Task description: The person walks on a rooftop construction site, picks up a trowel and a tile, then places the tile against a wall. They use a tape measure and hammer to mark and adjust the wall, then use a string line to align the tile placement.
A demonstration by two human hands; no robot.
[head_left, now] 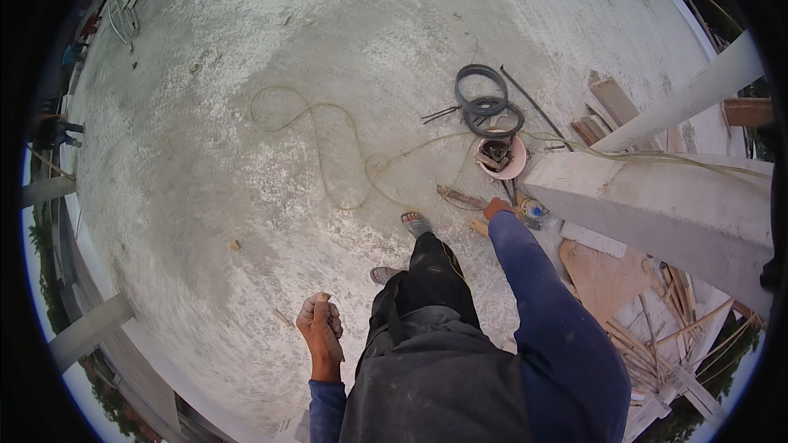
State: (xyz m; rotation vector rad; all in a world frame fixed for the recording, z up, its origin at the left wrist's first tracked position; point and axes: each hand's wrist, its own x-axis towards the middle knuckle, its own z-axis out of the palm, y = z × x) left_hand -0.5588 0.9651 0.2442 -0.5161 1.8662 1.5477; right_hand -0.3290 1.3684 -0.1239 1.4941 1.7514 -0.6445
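Left hand (320, 332), near left, curls around a small tan fragment (323, 297); right hand (497, 208) is well apart, near a rough wood strip (460, 196) (its grip cannot be told). Beyond, a round pink bucket (518, 161) and black coils (484, 105) sit on mottled concrete floor (205, 164) beside a squared column (640, 201).

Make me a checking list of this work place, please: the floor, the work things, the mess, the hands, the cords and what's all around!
Surface: grey concrete floor, patchy with white.
Work things: small light piece in the left hand; wood scrap and bottle near the right hand.
Clutter: pink bucket with odd pieces inside; black coils beside it; wooden sticks heaped lower right.
Hands: left closed on its piece; right's grip can't be told.
Cables: thin yellowish line looped on the floor; hose or cord, unclear.
Surroundings: concrete beam right; another person far left.
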